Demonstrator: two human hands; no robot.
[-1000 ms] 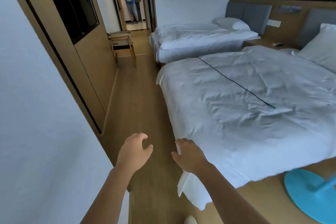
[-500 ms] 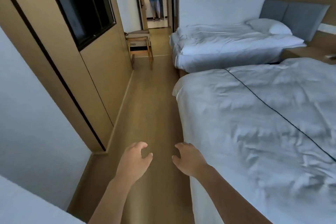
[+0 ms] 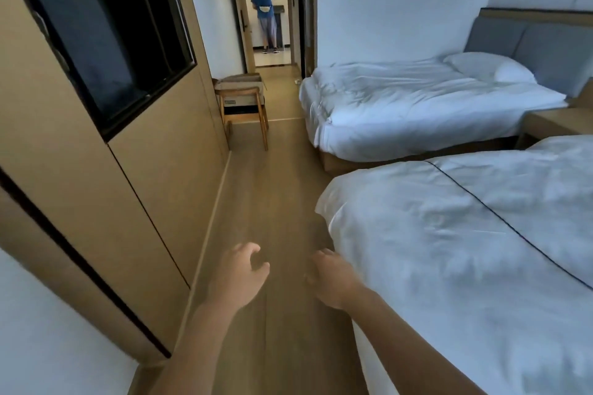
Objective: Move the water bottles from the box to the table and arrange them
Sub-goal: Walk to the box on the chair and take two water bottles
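Two beds (image 3: 465,234) line the aisle; a box (image 3: 239,82) rests on the far chair (image 3: 245,112). No bottles or table show. Left hand (image 3: 239,276) and right hand (image 3: 330,279) hang loosely curled, empty: seemingly nothing moved yet.

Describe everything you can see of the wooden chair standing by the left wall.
The wooden chair stands upright on the wood floor, against the tan panelled wall, near the far doorway. Its frame is light wood with slim legs and a curved rail. A cardboard box sits on its seat. Nothing else touches it.
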